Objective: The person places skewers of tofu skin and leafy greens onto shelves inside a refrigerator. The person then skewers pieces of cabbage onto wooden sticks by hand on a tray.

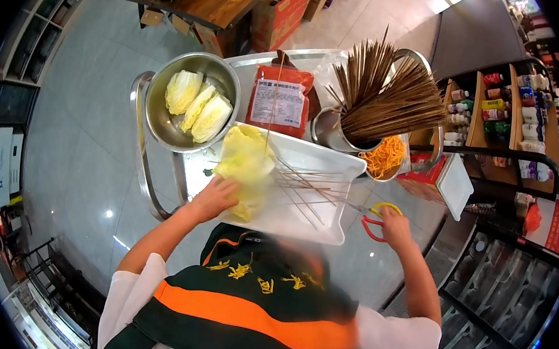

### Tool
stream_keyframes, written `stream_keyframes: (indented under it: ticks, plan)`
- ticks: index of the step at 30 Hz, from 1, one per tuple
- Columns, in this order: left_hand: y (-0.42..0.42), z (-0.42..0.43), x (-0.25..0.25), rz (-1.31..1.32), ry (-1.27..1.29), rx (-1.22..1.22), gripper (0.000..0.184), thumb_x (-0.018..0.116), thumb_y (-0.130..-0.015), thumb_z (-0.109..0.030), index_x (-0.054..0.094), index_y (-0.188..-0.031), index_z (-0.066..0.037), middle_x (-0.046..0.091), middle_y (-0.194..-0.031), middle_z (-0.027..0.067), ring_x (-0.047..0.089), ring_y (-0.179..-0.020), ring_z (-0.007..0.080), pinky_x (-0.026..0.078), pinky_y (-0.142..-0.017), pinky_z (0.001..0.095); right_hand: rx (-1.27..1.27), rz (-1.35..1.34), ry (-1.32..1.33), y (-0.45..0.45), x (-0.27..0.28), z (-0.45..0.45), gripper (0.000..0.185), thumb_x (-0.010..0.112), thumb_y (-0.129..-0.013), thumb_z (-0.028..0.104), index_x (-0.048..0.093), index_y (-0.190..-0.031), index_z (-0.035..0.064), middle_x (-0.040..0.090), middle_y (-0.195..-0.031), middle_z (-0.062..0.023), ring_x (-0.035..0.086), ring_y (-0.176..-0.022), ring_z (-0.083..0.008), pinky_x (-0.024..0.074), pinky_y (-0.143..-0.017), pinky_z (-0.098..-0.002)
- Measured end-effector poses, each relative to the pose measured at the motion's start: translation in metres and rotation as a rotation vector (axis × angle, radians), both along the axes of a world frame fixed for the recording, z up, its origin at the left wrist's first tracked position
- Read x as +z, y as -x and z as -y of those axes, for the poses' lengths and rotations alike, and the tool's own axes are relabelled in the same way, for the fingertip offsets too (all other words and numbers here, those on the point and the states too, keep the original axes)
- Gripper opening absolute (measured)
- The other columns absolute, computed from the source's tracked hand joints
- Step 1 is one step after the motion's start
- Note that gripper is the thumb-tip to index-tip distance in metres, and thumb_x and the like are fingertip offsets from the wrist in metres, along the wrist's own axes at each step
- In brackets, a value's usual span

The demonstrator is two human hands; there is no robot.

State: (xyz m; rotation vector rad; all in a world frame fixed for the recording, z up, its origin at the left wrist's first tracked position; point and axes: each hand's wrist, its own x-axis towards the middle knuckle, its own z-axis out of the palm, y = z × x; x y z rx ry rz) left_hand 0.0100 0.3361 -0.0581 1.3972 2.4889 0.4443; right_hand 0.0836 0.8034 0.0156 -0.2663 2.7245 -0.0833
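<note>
My left hand (217,200) closes on the edge of pale yellow-green napa cabbage leaves (247,155) at the left of a white tray (275,225). Part of the leaves is blurred. Scissors (373,220) with one yellow and one red handle loop are in my right hand (395,225), past the tray's right side. Their blades point left over the tray. Several thin skewers (304,188) lie crossed in the tray, right of the leaves. One upright skewer (275,102) rises from the leaves in front of the red packet.
A metal bowl (154,122) holds cabbage pieces (210,118) at the left. Behind the tray stand a labelled red packet (280,99) and a metal container (335,134) full of brown skewers (397,95). Orange shreds (383,158) fill a bowl at the right. Bottle shelves (494,113) stand farther right.
</note>
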Motion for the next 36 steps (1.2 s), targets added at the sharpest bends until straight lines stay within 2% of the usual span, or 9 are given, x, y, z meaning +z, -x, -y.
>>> stream_keyframes:
  ticks: [9,13,17,21,23,26,30,32,36]
  plan:
    - [0.001,-0.009,0.036,0.030,-0.048,0.131,0.042,0.058,-0.061,-0.006,0.055,-0.101,-0.014,0.048,-0.112,0.0057,0.042,-0.109,0.0230,0.031,-0.088,0.0406,-0.591,0.264,0.614,0.027,0.046,0.080,0.042,0.065,-0.066,0.013,0.046,-0.102,0.0021,0.058,-0.077,-0.0178,0.058,-0.071,-0.0335,0.0462,-0.061,-0.0372]
    - [0.008,-0.023,0.036,-0.040,-0.197,0.266,0.038,0.059,-0.063,-0.005,0.055,-0.100,-0.010,0.053,-0.104,0.0058,0.048,-0.100,0.0243,0.034,-0.082,0.0399,-0.308,0.294,0.190,0.026,0.076,0.069,0.037,0.066,-0.062,0.014,0.049,-0.092,0.0006,0.059,-0.077,-0.0196,0.057,-0.073,-0.0360,0.0457,-0.063,-0.0410]
    - [0.049,-0.051,0.028,-0.083,-0.331,0.490,0.033,0.058,-0.067,-0.004,0.054,-0.100,-0.007,0.054,-0.097,0.0082,0.049,-0.092,0.0261,0.039,-0.075,0.0382,-0.277,0.518,-0.273,0.019,0.133,0.046,0.031,0.068,-0.058,0.014,0.053,-0.081,0.0006,0.059,-0.075,-0.0201,0.057,-0.073,-0.0355,0.0459,-0.064,-0.0416]
    - [0.094,-0.100,-0.007,-0.069,-0.397,0.652,0.032,0.057,-0.071,-0.009,0.054,-0.103,-0.010,0.057,-0.091,0.0081,0.050,-0.089,0.0264,0.040,-0.074,0.0380,-0.252,0.429,-0.248,0.029,0.173,0.054,0.030,0.068,-0.060,0.015,0.052,-0.081,0.0008,0.059,-0.071,-0.0186,0.057,-0.070,-0.0362,0.0460,-0.062,-0.0402]
    - [0.111,-0.118,-0.006,-0.055,-0.048,0.768,0.027,0.055,-0.073,-0.013,0.058,-0.100,-0.014,0.058,-0.088,0.0064,0.051,-0.087,0.0268,0.041,-0.076,0.0364,-0.340,0.386,0.140,0.043,0.169,0.070,0.029,0.066,-0.065,0.017,0.054,-0.086,0.0005,0.058,-0.068,-0.0156,0.058,-0.064,-0.0306,0.0456,-0.057,-0.0362]
    - [0.134,-0.133,-0.021,0.203,0.208,0.790,0.018,0.054,-0.073,-0.014,0.062,-0.089,-0.016,0.059,-0.084,0.0041,0.051,-0.087,0.0251,0.042,-0.074,0.0344,-0.391,0.264,0.535,0.067,0.097,0.096,0.033,0.064,-0.073,0.018,0.052,-0.099,0.0002,0.057,-0.066,-0.0108,0.054,-0.057,-0.0154,0.0431,-0.052,-0.0290]
    - [0.141,-0.126,-0.022,0.141,-0.095,0.891,0.015,0.052,-0.073,-0.011,0.065,-0.081,-0.014,0.059,-0.083,0.0030,0.053,-0.086,0.0235,0.044,-0.072,0.0339,-0.488,0.031,0.821,0.103,-0.029,0.130,0.037,0.063,-0.074,0.019,0.047,-0.104,0.0025,0.057,-0.070,-0.0115,0.056,-0.060,-0.0188,0.0443,-0.056,-0.0292]
    - [0.143,-0.117,0.001,0.126,-0.346,0.957,0.018,0.050,-0.074,-0.008,0.065,-0.083,-0.012,0.059,-0.081,0.0031,0.054,-0.083,0.0242,0.044,-0.069,0.0353,-0.465,-0.028,0.811,0.123,-0.056,0.142,0.037,0.062,-0.075,0.018,0.048,-0.104,0.0018,0.056,-0.070,-0.0115,0.056,-0.061,-0.0201,0.0444,-0.057,-0.0296]
    - [0.132,-0.086,0.048,0.090,-0.473,0.967,0.020,0.050,-0.075,-0.007,0.065,-0.088,-0.009,0.060,-0.080,0.0043,0.055,-0.078,0.0211,0.044,-0.066,0.0317,-0.526,-0.101,0.779,0.141,-0.085,0.150,0.036,0.061,-0.075,0.016,0.047,-0.103,-0.0002,0.058,-0.074,-0.0135,0.058,-0.065,-0.0257,0.0454,-0.059,-0.0326]
